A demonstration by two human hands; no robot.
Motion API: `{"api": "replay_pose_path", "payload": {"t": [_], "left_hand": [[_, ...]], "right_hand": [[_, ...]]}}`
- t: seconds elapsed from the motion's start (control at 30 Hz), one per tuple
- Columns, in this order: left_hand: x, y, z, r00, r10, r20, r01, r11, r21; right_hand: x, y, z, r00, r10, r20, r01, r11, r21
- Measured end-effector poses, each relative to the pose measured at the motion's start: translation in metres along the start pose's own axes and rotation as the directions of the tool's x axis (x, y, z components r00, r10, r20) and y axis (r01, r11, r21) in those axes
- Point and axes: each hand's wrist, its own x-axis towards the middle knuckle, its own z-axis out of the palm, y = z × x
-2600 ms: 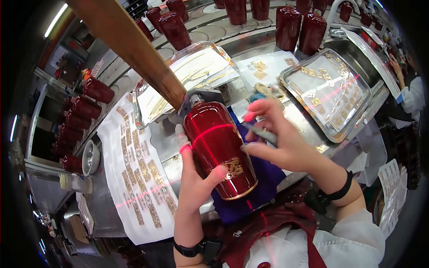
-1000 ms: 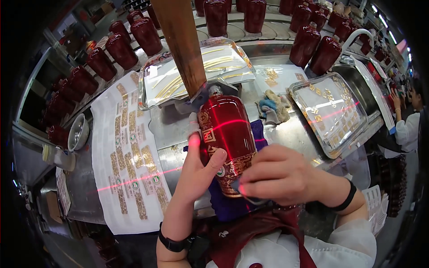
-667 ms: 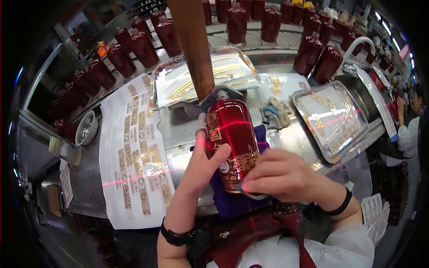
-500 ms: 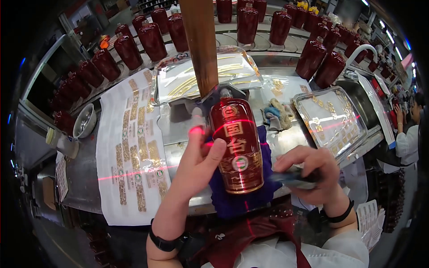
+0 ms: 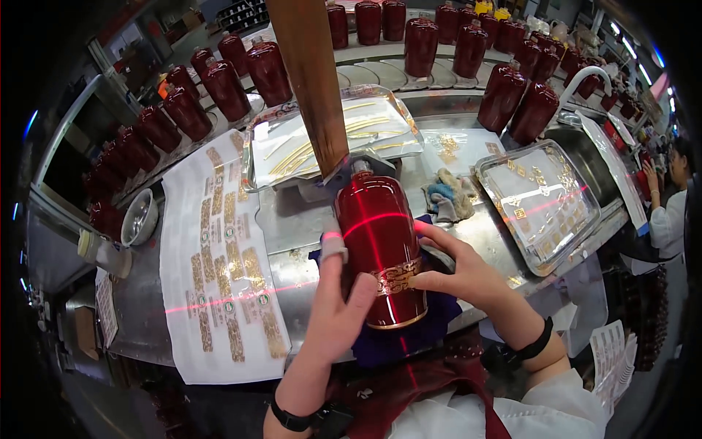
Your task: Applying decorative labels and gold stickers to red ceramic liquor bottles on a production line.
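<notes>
A glossy dark red bottle [image 5: 374, 219] lies in front of me with its neck pointing away. A gold patterned band [image 5: 398, 277] crosses its lower part, and the side above it is plain red. My left hand [image 5: 338, 296] grips the bottle's left side, the thumb along its front and a pale covering on one finger. From the right, my right hand [image 5: 462, 272] holds the other side, its thumb on the gold band. Under the bottle spreads a dark blue cloth [image 5: 439, 322]. Red laser lines cross the bottle and the bench.
At left lies a white sheet of gold decals [image 5: 175, 278], with a metal bowl [image 5: 139, 219] beyond it. A tray of gold strips [image 5: 256, 157] stands behind a wooden post [image 5: 311, 80]. Rightward are a crumpled rag [image 5: 450, 196] and a decal tray [image 5: 537, 267]. Red bottles [image 5: 270, 69] line the conveyor.
The bottle has been turned, so its gold-lettered side no longer shows. My right hand has moved left onto the bottle; the dark flat thing it held is no longer in its fingers.
</notes>
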Motion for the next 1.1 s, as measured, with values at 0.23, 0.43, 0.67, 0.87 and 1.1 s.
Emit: {"api": "replay_pose_path", "payload": {"t": [0.23,0.43,0.67,0.87,1.1], "left_hand": [[0.001,-0.01,0.003,0.993,0.021,0.113,-0.007,0.992,-0.124],[0.0,-0.017,-0.001,0.991,0.038,0.13,-0.035,0.999,-0.025],[-0.002,-0.015,-0.004,0.987,0.014,0.157,-0.006,0.999,-0.054],[0.001,-0.009,0.001,0.98,0.077,0.183,-0.023,0.96,-0.277],[0.0,-0.016,-0.006,0.987,0.057,0.149,-0.021,0.972,-0.235]], "right_hand": [[0.003,0.0,0.004,1.0,0.001,-0.006,-0.001,0.998,0.067],[0.003,0.003,0.0,1.0,-0.016,0.011,0.015,0.998,0.066],[0.003,0.003,0.003,1.0,-0.023,0.014,0.022,0.997,0.073],[-0.003,-0.003,-0.008,0.993,-0.082,-0.079,0.07,0.987,-0.147],[-0.006,-0.062,0.003,0.883,-0.469,0.03,0.445,0.812,-0.378]]}}
